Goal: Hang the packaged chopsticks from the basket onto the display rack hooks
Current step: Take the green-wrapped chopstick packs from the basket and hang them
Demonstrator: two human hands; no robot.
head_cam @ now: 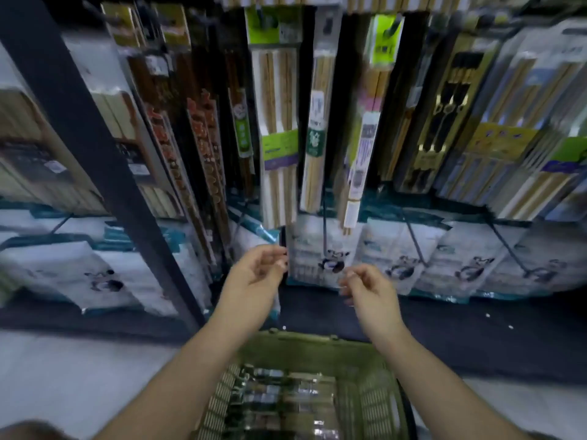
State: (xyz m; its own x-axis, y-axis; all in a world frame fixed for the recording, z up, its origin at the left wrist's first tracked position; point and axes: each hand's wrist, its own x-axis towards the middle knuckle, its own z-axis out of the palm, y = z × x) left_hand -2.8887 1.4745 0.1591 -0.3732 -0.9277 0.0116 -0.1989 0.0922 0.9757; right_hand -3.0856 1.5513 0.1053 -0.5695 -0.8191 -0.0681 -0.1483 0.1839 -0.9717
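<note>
A green plastic basket (359, 347) sits low in front of me with several clear packs of chopsticks (279, 392) lying inside. Both my hands are raised above it, before the bottom row of the display rack. My left hand (257, 271) has loosely curled fingers, its fingertips close to the left edge of a hanging panda-printed pack (320, 258). My right hand (368, 287) hovers just right of that pack, fingers also loosely curled, with nothing in it. A black hook (324, 223) runs out over the panda pack. The picture is motion-blurred.
A dark upright post (95, 138) of the rack slants down on the left. Rows of packaged chopsticks (279, 138) hang above, and more panda packs (473, 265) fill the bottom row to the right. The grey floor (79, 376) lies to the left of the basket.
</note>
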